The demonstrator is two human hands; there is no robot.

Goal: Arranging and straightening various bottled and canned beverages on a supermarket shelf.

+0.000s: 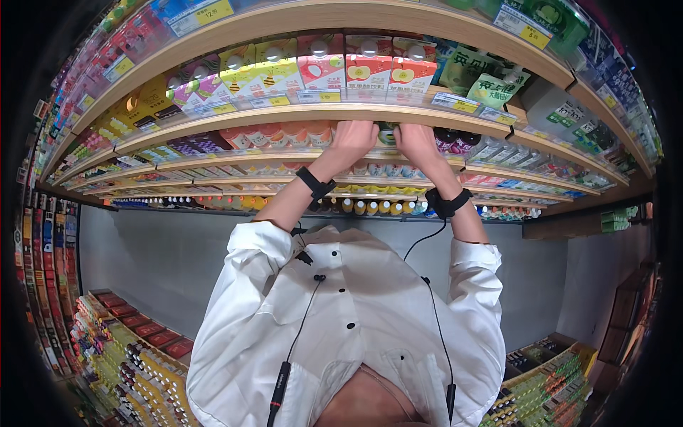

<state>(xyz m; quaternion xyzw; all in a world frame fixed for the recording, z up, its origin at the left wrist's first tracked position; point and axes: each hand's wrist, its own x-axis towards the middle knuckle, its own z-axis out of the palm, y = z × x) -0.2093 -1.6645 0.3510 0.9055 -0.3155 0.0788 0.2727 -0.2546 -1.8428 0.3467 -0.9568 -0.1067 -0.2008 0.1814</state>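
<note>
Both my hands reach onto a wooden store shelf, side by side, under the edge of the shelf above. My left hand [356, 134] is next to bottles with orange and pink labels [296, 133]; its fingertips are hidden beneath that edge. My right hand [417, 140] is beside dark bottles with purple labels [453, 140], its fingers hidden too. Between the hands a green-labelled container [387, 134] shows; whether either hand touches it cannot be told. Black straps circle both wrists.
Drink cartons [368, 64] and green pouches [493, 88] stand on the shelf above, behind a clear front strip with price tags [319, 96]. Lower shelves hold rows of bottles [373, 207]. Stacked goods [144, 373] stand behind me, over a grey floor [155, 256].
</note>
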